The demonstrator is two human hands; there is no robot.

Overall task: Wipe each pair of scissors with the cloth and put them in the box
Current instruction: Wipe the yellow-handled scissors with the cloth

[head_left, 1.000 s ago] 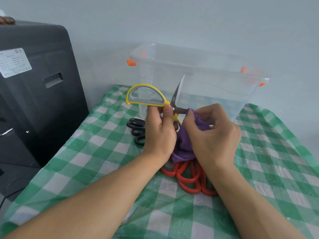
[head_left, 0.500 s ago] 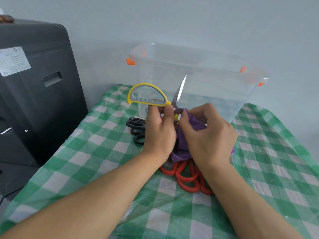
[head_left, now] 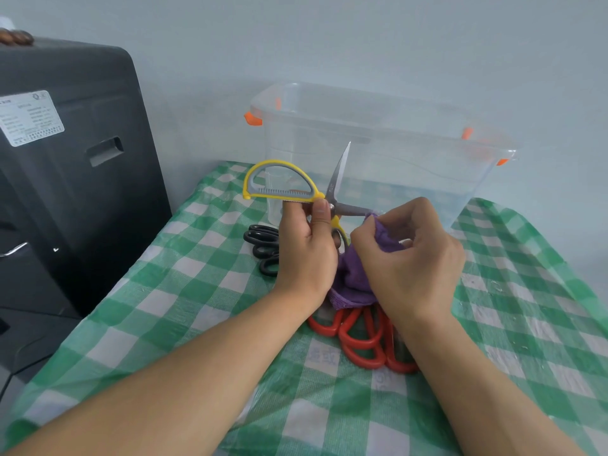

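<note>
Nearest the viewer, a green-and-white checked tablecloth [head_left: 184, 291] is spread over the table. At the centre, red-handled scissors [head_left: 362, 337] are piled on it, partly hidden under the right forearm. Just beyond them, at 12 o'clock, a purple cloth [head_left: 353, 284] is held bunched in the curled fingers of the right hand [head_left: 411, 258], its upper fold pinched around one blade of the yellow-handled scissors [head_left: 283, 189]. Those scissors are spread wide and held above the table near their pivot, pinched between thumb and fingers of the left hand [head_left: 306, 248]; the free blade points up toward 12 o'clock, the yellow loop out toward 10 o'clock. Black-handled scissors [head_left: 263, 241] lie at 9 o'clock of the left hand. Farther back, a clear plastic box [head_left: 411, 153] with orange clips stands at 12 o'clock. A dark cabinet [head_left: 75, 179] stands at 9 o'clock.
</note>
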